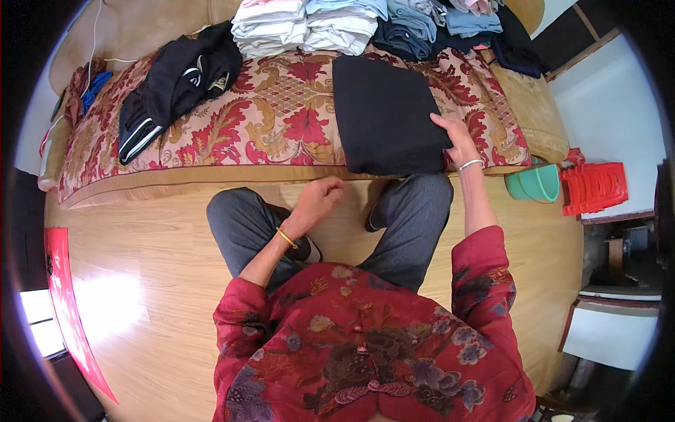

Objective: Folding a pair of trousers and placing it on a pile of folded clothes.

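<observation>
A folded black garment (390, 116) lies flat at the front edge of a sofa seat covered with a red and gold patterned cloth (295, 111). Its near edge hangs slightly over the seat edge, by my right knee. My right hand (457, 138) grips the garment's right edge, thumb on top and the other fingers partly hidden beneath. Over the floor between my knees, my left hand (321, 198) is apart from the garment. Its fingers are curled in, with nothing visible in them. Left on the seat lies a rumpled black garment (179, 84) with white stripes.
Along the sofa back stand stacks of folded white clothes (340, 31), folded jeans (406, 34) and light blue clothes (473, 22). Past the sofa's right end are a green bucket (532, 183) and red plastic stools (595, 187). A white cable (95, 42) hangs at left.
</observation>
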Demonstrator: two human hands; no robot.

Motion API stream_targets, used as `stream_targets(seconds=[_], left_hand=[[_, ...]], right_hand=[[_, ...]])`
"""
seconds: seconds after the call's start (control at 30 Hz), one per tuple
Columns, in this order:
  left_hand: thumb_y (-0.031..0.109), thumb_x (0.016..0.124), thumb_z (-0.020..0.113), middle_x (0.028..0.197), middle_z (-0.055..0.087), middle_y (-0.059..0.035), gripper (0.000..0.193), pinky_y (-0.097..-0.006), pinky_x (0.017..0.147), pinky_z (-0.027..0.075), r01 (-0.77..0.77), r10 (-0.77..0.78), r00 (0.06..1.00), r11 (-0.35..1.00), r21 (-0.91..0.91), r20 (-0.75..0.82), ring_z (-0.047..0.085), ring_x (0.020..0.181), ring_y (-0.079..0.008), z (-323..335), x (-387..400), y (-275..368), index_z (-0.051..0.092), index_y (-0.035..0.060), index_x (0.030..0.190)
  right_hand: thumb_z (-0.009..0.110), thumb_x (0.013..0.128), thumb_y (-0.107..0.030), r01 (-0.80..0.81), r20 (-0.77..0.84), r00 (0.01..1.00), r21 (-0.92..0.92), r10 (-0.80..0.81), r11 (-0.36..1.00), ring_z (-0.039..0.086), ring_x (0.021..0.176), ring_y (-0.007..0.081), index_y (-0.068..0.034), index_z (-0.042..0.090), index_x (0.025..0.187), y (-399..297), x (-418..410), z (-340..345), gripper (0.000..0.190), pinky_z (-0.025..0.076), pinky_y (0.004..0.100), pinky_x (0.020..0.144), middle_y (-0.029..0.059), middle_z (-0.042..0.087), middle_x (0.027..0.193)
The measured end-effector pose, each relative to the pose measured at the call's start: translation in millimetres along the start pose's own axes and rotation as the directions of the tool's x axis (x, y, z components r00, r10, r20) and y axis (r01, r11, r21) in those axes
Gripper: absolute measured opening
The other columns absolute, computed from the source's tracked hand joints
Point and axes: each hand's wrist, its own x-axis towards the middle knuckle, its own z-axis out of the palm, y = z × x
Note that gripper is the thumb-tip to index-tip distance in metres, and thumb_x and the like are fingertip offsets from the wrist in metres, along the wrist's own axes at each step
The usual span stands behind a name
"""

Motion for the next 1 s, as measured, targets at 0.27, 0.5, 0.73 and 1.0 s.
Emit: stream_targets(seconds=[0.27, 0.5, 0.73, 1.0], left_hand=[[0.013, 0.089, 0.057, 0.079, 0.062, -0.0029, 0.018, -0.0237, 0.066, 0.045, -0.211, 0.15, 0.853, 0.975, -0.066, -0.501, 0.055, 0.074, -0.0077, -36, 57, 71, 0.063, -0.0025, 0.094], [0.005, 0.073, 0.064, 0.089, 0.063, -0.0072, 0.034, -0.0279, 0.066, 0.052, -0.112, -0.072, 0.961, 0.78, -0.615, -0.266, 0.063, 0.077, -0.0173, -119, 81, 108, 0.059, 0.0003, 0.106], [-0.004, 0.07, 0.06, 0.093, 0.065, -0.0093, 0.033, -0.0318, 0.073, 0.053, 0.104, -0.388, 0.806, 0.837, -0.538, -0.448, 0.064, 0.082, -0.0198, -210, 22, -19, 0.058, -0.0035, 0.103], [0.02, 0.076, 0.065, 0.095, 0.062, -0.017, 0.034, -0.0431, 0.076, 0.049, 0.131, 0.414, 0.625, 0.78, 0.612, -0.662, 0.061, 0.082, -0.0373, -162, 34, -9, 0.057, 0.0009, 0.102]], right_hand=[[0.068, 0.073, -0.009, 0.004, 0.276, 0.958, 0.266, -0.08, 0.964, 0.062, 0.075, 0.0159, -0.004, 0.061, 0.089, -72, -47, 59, 0.019, 0.051, 0.0274, 0.067, 0.0058, 0.063, 0.086], [0.068, 0.08, -0.017, 0.415, 0.712, 0.585, 0.148, -0.388, 0.898, 0.06, 0.094, 0.0145, 0.001, 0.058, 0.115, -111, -74, 172, 0.041, 0.051, 0.0269, 0.078, 0.011, 0.063, 0.107], [0.064, 0.081, -0.034, 0.629, 0.31, 0.762, -0.562, -0.568, 0.537, 0.06, 0.106, 0.0334, 0.001, 0.06, 0.115, -57, -22, 148, 0.05, 0.046, 0.0334, 0.091, 0.0175, 0.062, 0.116], [0.045, 0.092, -0.046, 0.498, 0.327, 0.673, -0.863, -0.663, 0.08, 0.032, 0.132, 0.0335, -0.003, 0.04, 0.136, 44, 3, 128, 0.061, 0.023, 0.0487, 0.108, 0.0149, 0.039, 0.142]])
